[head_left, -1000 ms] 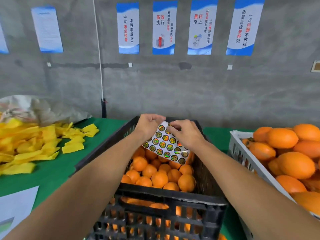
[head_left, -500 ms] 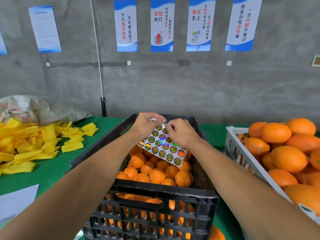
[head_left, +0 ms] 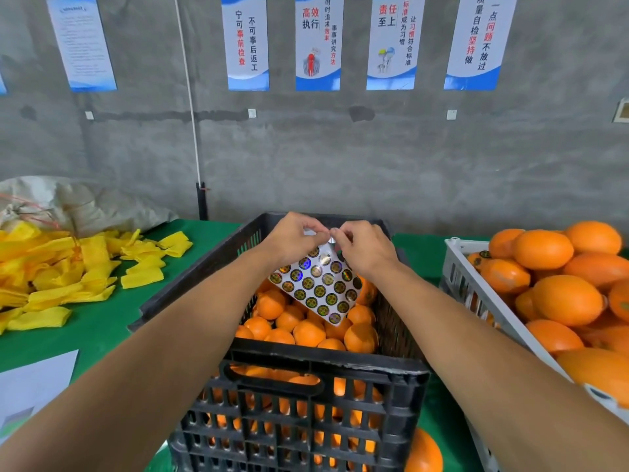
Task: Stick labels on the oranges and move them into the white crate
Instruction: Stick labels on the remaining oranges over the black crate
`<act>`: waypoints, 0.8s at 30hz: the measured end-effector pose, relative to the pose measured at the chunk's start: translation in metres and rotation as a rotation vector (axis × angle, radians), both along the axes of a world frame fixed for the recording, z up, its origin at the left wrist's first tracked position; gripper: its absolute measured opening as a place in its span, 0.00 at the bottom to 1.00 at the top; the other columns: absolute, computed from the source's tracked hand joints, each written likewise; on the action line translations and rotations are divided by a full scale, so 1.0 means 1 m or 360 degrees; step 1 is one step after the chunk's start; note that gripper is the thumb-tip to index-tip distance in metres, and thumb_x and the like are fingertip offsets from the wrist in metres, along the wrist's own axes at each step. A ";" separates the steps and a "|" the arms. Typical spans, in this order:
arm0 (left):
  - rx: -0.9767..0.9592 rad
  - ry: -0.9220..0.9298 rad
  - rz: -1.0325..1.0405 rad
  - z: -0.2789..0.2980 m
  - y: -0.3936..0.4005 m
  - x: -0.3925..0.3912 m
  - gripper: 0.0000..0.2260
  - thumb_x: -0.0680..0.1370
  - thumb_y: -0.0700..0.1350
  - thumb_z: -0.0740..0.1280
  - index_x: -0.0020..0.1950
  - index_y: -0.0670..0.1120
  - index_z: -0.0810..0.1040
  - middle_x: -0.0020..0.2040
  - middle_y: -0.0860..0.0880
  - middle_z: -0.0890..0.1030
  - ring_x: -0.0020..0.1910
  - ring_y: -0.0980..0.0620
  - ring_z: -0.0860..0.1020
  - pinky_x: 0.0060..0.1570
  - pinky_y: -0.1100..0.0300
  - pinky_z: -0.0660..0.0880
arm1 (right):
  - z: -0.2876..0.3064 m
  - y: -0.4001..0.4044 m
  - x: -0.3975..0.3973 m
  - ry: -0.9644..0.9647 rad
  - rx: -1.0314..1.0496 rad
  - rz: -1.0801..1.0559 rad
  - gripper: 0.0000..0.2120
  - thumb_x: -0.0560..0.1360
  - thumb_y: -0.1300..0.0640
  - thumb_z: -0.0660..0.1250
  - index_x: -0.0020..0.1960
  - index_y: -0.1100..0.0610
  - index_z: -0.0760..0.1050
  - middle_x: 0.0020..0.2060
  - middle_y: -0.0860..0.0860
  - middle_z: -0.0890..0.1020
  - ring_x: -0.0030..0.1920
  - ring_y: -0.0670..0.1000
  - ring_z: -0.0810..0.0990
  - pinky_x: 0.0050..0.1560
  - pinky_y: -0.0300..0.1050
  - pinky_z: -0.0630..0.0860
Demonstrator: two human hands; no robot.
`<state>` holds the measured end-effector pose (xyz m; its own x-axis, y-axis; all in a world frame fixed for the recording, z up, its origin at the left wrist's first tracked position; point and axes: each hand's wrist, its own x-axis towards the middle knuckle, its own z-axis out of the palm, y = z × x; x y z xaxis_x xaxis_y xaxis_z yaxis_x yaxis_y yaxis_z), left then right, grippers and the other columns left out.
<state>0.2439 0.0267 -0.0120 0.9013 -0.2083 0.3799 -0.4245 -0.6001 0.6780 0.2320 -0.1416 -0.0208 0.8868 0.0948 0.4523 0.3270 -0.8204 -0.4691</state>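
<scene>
The left hand (head_left: pixel 292 240) pinches the sticker sheet (head_left: pixel 318 287) at its top. The right hand (head_left: pixel 366 248) pinches one sticker there, above the black crate (head_left: pixel 306 369) of oranges (head_left: pixel 308 332).

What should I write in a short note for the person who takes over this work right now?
Left hand holds the label sheet by its top edge, above the black crate.
Right hand pinches at the sheet's top corner, seemingly to peel one label.
Done: the white crate on the right is heaped with oranges; at least one shows a label.
Left: many oranges in the black crate to label and move.
</scene>
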 end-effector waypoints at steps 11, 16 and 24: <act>0.0221 0.0109 0.0396 -0.005 0.012 0.014 0.07 0.81 0.45 0.69 0.46 0.46 0.85 0.51 0.47 0.83 0.47 0.53 0.80 0.46 0.58 0.72 | -0.018 0.003 0.015 0.0761 -0.0297 0.0067 0.23 0.86 0.45 0.53 0.66 0.60 0.77 0.60 0.59 0.81 0.62 0.61 0.80 0.65 0.55 0.76; 0.0227 0.0109 0.0420 -0.008 0.015 0.014 0.07 0.81 0.45 0.68 0.51 0.45 0.85 0.55 0.46 0.84 0.52 0.50 0.80 0.52 0.55 0.76 | -0.031 0.004 0.025 0.1201 -0.1276 -0.0024 0.25 0.81 0.51 0.66 0.76 0.57 0.69 0.69 0.58 0.74 0.61 0.60 0.77 0.62 0.56 0.77; 0.0287 0.0091 0.0164 -0.012 0.000 0.012 0.08 0.81 0.47 0.67 0.54 0.50 0.87 0.64 0.48 0.83 0.63 0.48 0.79 0.58 0.57 0.73 | -0.034 0.023 0.027 0.1330 -0.2011 0.0164 0.40 0.77 0.38 0.70 0.82 0.52 0.59 0.80 0.54 0.63 0.76 0.61 0.65 0.68 0.58 0.68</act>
<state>0.2562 0.0270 -0.0237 0.9402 -0.1741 0.2926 -0.3188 -0.7519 0.5770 0.2587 -0.1187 -0.0552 0.8053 0.0993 -0.5844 0.4105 -0.8046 0.4290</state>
